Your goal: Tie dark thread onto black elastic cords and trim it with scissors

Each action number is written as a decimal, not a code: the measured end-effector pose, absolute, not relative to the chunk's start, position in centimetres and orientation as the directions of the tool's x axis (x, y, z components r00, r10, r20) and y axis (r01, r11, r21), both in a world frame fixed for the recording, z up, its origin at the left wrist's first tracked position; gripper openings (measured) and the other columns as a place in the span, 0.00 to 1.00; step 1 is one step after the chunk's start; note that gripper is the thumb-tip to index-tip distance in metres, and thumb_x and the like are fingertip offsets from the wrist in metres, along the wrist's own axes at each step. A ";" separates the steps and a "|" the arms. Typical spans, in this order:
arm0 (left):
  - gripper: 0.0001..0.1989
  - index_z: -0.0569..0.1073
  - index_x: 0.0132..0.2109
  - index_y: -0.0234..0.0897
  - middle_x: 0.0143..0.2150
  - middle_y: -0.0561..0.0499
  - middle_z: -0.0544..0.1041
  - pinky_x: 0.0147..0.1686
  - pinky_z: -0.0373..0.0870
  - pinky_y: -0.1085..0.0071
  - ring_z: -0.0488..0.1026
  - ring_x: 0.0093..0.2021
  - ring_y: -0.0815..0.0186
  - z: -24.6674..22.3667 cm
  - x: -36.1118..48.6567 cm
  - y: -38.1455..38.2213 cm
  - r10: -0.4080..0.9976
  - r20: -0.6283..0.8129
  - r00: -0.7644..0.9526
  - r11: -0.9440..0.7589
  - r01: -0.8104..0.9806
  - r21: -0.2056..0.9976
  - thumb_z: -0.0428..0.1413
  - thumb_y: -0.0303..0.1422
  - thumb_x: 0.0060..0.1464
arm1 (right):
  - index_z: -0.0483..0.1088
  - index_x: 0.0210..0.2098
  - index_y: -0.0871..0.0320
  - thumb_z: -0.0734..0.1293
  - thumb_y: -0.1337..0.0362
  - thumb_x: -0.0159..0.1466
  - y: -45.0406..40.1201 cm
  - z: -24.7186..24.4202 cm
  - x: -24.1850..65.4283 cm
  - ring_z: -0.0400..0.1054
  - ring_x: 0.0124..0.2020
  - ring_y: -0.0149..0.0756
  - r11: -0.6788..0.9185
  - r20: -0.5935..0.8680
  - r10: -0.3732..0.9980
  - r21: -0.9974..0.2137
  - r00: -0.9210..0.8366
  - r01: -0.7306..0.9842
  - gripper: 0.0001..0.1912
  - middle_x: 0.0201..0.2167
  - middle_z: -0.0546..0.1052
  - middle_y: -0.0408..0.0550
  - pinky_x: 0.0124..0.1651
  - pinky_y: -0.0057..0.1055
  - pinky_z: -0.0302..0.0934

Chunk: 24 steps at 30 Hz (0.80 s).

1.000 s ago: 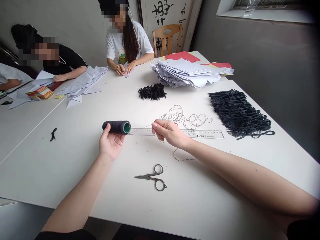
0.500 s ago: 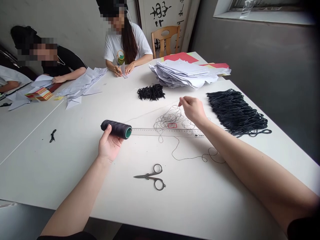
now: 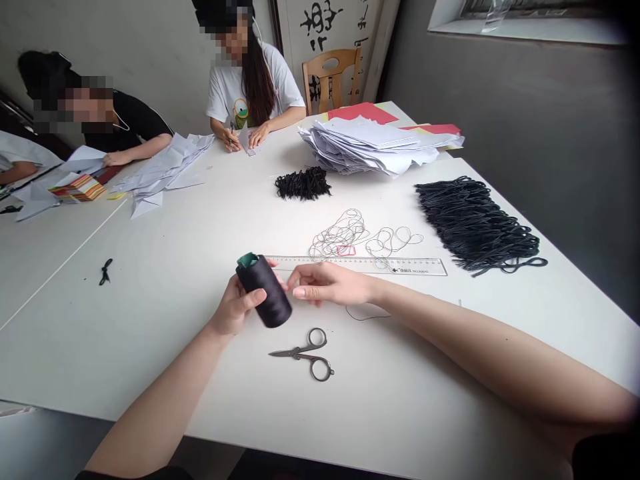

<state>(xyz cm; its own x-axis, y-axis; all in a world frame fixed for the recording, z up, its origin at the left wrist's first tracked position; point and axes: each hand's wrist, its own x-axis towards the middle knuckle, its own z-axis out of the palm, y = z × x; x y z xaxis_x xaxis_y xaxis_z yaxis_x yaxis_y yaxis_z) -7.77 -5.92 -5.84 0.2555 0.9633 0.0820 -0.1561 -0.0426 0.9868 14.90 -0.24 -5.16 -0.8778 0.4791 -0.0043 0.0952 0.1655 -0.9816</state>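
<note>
My left hand is wrapped round a spool of black thread, which is tilted with its green core end up. Just right of the spool, my right hand has its fingers loosely bent and apart; no thread can be made out in them. Behind that hand lies a clear ruler, with loose tangled thread over and beside it. Small metal scissors rest on the table nearer to me, their blades pointing left.
A broad row of black cord loops lies at the right, and a smaller black bundle farther back. Paper stacks stand behind. A short black knotted cord is at the left. Co-workers sit across the table handling paper.
My right hand has come down and left from above the thread tangle to the spool. My left hand has turned the spool more upright and moved it right, toward me. The scissors stay put.
</note>
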 end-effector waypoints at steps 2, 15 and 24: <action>0.24 0.73 0.52 0.40 0.35 0.51 0.76 0.40 0.72 0.63 0.75 0.34 0.62 -5.7 -8.2 -5.9 0.960 0.083 0.266 -0.057 -0.101 0.993 0.64 0.40 0.48 | 0.61 0.24 0.59 0.66 0.45 0.63 0.1 -5.1 15.1 0.49 0.21 0.24 0.224 0.044 0.521 -0.971 -0.852 0.087 0.25 0.19 0.55 0.36 0.24 0.25 0.46; 0.22 0.76 0.47 0.34 0.32 0.49 0.75 0.31 0.71 0.69 0.73 0.28 0.65 -4.9 -8.1 -5.5 0.996 -0.075 0.057 0.079 -0.067 0.995 0.67 0.36 0.44 | 0.43 0.21 0.54 0.64 0.52 0.62 4.9 -5.7 17.1 0.42 0.19 0.25 0.192 0.206 0.977 -0.962 -0.052 -0.194 0.26 0.18 0.45 0.35 0.23 0.28 0.42; 0.21 0.74 0.41 0.35 0.34 0.51 0.76 0.36 0.74 0.71 0.76 0.32 0.66 -5.2 -9.0 -4.0 0.932 -0.094 -0.349 0.025 -0.199 0.980 0.68 0.40 0.42 | 0.44 0.21 0.54 0.60 0.48 0.65 5.3 -6.0 18.0 0.45 0.21 0.28 0.386 0.416 0.898 -0.901 0.140 0.198 0.26 0.18 0.49 0.39 0.24 0.30 0.42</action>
